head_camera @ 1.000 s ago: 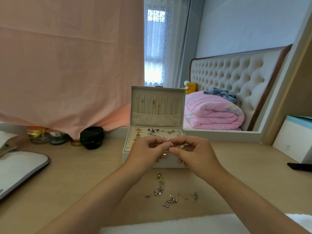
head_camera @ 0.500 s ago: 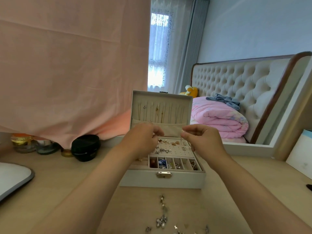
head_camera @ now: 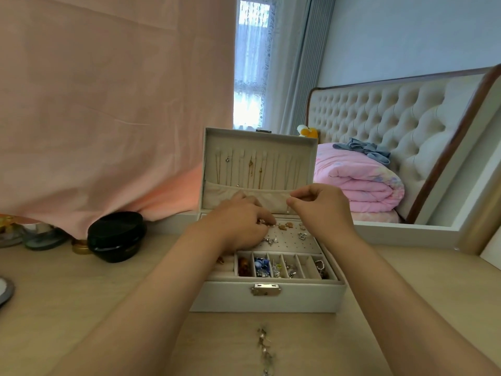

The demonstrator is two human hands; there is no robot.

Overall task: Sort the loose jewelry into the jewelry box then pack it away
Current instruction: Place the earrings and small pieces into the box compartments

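While silver jewelry bits are lying loose nearby, the right hand is pinching a tiny piece over the half-filled white box; left hand grip unclear.

The pale grey jewelry box stood open mid-desk, its lid upright and its brass latch facing the near edge. Loose jewelry lay strung out before it, toward that edge.
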